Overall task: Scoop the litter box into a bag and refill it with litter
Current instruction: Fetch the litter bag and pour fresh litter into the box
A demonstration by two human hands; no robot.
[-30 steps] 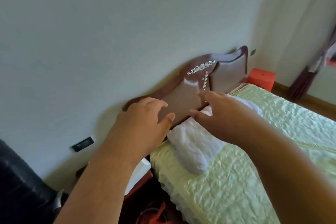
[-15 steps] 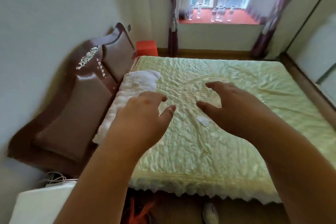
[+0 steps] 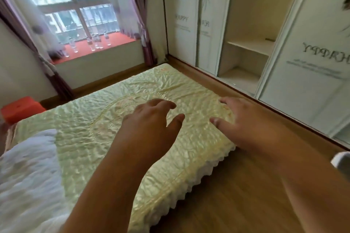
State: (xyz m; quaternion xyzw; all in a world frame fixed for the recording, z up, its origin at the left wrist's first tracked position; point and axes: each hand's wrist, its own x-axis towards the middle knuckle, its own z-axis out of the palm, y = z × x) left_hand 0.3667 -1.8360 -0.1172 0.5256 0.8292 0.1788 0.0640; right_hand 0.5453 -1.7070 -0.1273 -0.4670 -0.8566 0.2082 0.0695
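Green bedspread (image 3: 117, 104), pillow (image 3: 26, 172) blurred, cropped

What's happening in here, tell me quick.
A person stands beside a bed with both hands held out over its pale green cover. The left hand and right hand are empty, fingers loosely spread, gripping nothing. No litter box, scoop or bag shows in this view, so the task has not visibly begun. A white pillow lies at the left, and an open wardrobe stands on the right.
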